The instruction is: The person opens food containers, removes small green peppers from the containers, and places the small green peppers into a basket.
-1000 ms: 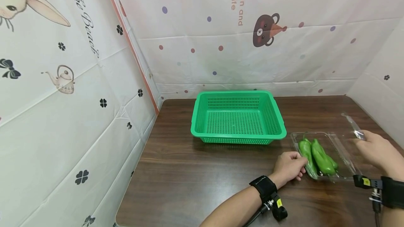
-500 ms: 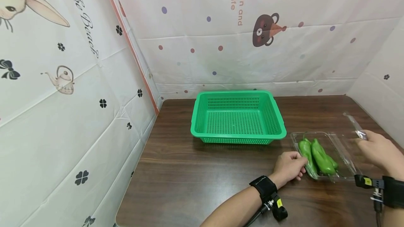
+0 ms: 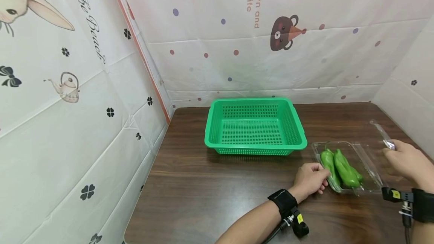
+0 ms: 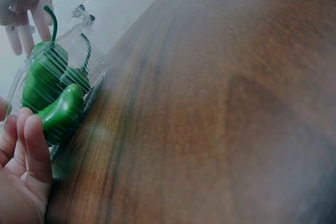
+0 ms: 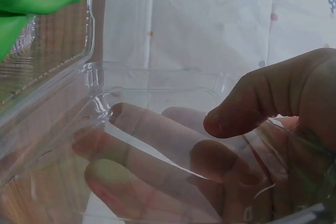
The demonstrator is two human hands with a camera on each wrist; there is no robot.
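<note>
A clear plastic clamshell box [image 3: 369, 172] lies open on the brown table, with green peppers [image 3: 342, 168] in its tray. My left hand [image 3: 310, 178] rests curled against the tray's left side, its fingers [image 4: 29, 145] touching the plastic beside the peppers [image 4: 50, 95]. My right hand [image 3: 405, 161] pinches the raised clear lid [image 3: 382, 134] at the right; in the right wrist view the thumb [image 5: 262, 95] presses the lid [image 5: 157, 129] against the fingers behind it.
An empty green perforated basket [image 3: 255, 126] stands at the middle back of the table [image 3: 210, 191]. Patterned sheets wall in the left, back and right sides. The table's left edge lies close to the left sheet.
My right hand with the lid has drifted slightly to the right and down. The left hand and the tray stay where they were.
</note>
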